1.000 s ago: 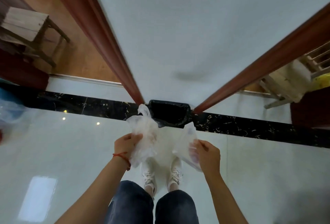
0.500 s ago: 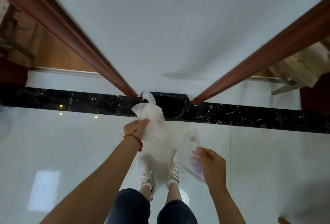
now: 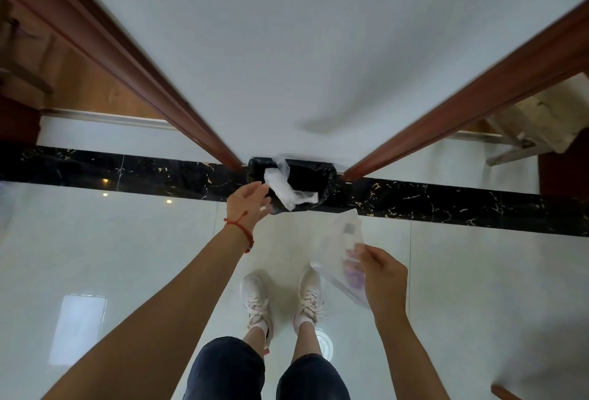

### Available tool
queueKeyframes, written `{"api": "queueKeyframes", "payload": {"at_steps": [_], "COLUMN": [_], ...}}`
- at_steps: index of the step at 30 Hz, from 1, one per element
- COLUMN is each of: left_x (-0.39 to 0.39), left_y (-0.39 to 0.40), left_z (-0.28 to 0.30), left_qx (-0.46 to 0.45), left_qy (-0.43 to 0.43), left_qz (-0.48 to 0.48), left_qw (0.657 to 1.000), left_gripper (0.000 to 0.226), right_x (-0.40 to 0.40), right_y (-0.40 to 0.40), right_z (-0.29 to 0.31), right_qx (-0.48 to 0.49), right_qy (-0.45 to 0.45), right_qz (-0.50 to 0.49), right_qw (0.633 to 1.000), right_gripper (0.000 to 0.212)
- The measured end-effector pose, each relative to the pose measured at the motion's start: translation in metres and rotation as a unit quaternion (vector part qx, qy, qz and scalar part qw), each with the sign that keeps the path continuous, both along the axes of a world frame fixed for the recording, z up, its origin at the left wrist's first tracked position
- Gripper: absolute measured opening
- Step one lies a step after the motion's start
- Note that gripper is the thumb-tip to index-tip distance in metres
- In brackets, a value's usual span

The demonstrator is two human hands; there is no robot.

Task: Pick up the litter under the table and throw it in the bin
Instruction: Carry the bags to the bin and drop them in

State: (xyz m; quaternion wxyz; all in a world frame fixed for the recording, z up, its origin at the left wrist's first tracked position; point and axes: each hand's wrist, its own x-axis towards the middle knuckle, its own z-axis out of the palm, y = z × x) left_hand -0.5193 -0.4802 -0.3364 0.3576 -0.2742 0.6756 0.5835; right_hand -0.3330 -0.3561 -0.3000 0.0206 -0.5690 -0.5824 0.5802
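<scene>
Litter remains in one hand only. The right hand pinches a clear plastic wrapper between thumb and fingertips, low and near the body. Farther out, the left hand now has its fingers spread and holds nothing; the crumpled white bag it gripped half a second ago sits just beyond its fingertips, inside the black-lined bin. Judgement: first piece disposed of, the wrapper still to follow.

place: a home, likely a hallway beside rooms
floor: glossy pale tiles with a black marble strip
doorways: red-brown wooden frames either side of a white wall
furnishings: wooden stool, lined bin
</scene>
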Motion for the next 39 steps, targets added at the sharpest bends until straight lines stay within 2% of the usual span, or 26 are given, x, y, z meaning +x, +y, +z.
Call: {"api": "queueKeyframes", "payload": {"at_steps": [2,4,7,10,13,16,21,28,29,32,34,35,39], "left_x": [0.005,0.012,0.021,0.025,0.025,0.024,0.019,0.015,0.015,0.015,0.016,0.017,0.022], "left_y": [-0.007,-0.016,-0.03,-0.045,-0.056,-0.063,-0.067,-0.07,-0.071,-0.072,-0.072,-0.072,-0.072], "left_z": [0.0,0.0,-0.001,-0.005,-0.008,-0.013,-0.019,-0.023,-0.023,-0.022,-0.02,-0.02,-0.02], "left_qx": [-0.044,-0.106,-0.185,-0.235,-0.265,-0.276,-0.283,-0.282,-0.283,-0.284,-0.282,-0.281,-0.284], "left_qy": [0.042,0.11,0.21,0.275,0.311,0.351,0.354,0.351,0.353,0.359,0.366,0.368,0.359], "left_qz": [-0.072,-0.17,-0.306,-0.428,-0.491,-0.508,-0.498,-0.472,-0.472,-0.475,-0.48,-0.483,-0.498], "left_qw": [0.996,0.974,0.91,0.828,0.769,0.737,0.739,0.758,0.757,0.751,0.746,0.744,0.736], "left_gripper": [0.034,0.033,0.037,0.042,0.045,0.044,0.049,0.047,0.046,0.046,0.051,0.052,0.051], "right_x": [-0.003,-0.006,-0.016,-0.03,-0.048,-0.068,-0.102,-0.146,-0.147,-0.133,-0.12,-0.116,-0.102], "right_y": [0.0,-0.001,-0.001,0.0,0.0,0.002,0.005,0.015,0.017,0.026,0.028,0.026,0.015], "right_z": [-0.002,-0.004,-0.012,-0.026,-0.042,-0.059,-0.08,-0.107,-0.112,-0.131,-0.133,-0.128,-0.104], "right_qx": [0.004,0.007,0.002,-0.001,-0.003,0.009,0.014,0.007,-0.005,-0.042,-0.052,-0.05,0.026], "right_qy": [-0.005,-0.013,-0.032,-0.049,-0.056,-0.059,-0.053,-0.025,-0.031,-0.055,-0.058,-0.059,-0.057], "right_qz": [0.007,0.02,0.032,0.051,0.074,0.08,0.089,0.119,0.11,0.04,0.021,0.022,0.114], "right_qw": [1.0,1.0,0.999,0.998,0.996,0.995,0.994,0.993,0.993,0.997,0.997,0.997,0.992], "right_gripper": [0.024,0.025,0.024,0.016,0.018,0.018,0.023,0.015,0.013,0.027,0.018,0.021,0.033]}}
